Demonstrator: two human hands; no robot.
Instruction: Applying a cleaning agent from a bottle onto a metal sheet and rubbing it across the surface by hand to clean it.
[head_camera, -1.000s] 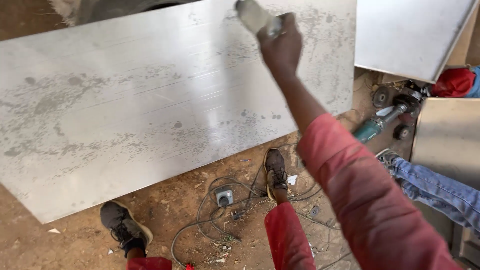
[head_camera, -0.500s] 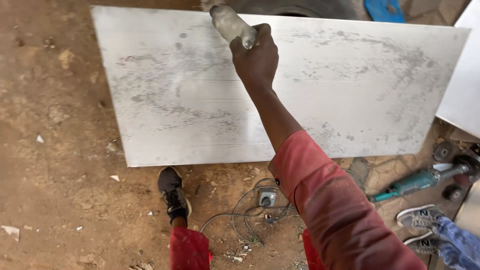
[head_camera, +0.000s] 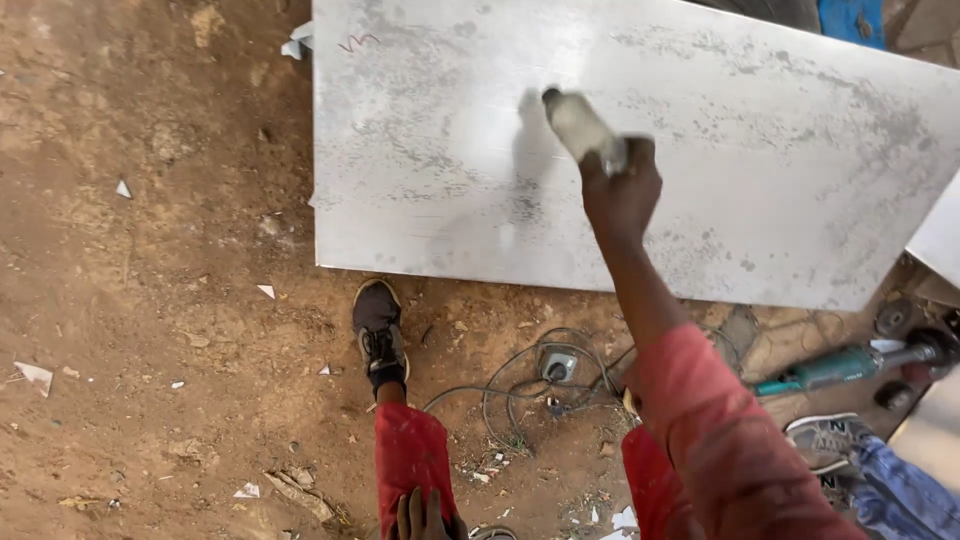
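Spray can (head_camera: 583, 130) in rt hand (head_camera: 622, 190).

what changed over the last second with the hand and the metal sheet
The right hand kept its grip on the pale cylindrical tool and swept leftward along the large grey metal sheet, from near its right end toward its left end. The sheet stayed flat on the dirt; the left hand now rests on the red-trousered knee.

Your right hand (head_camera: 622, 190) grips a pale, matt cylinder (head_camera: 582, 128) over a dull grey metal sheet (head_camera: 760, 150), smooth but mottled with dusty blotches. Rough reddish dirt floor (head_camera: 150, 250) fills the frame's left; your red cloth trousers (head_camera: 412, 460) look dust-streaked.
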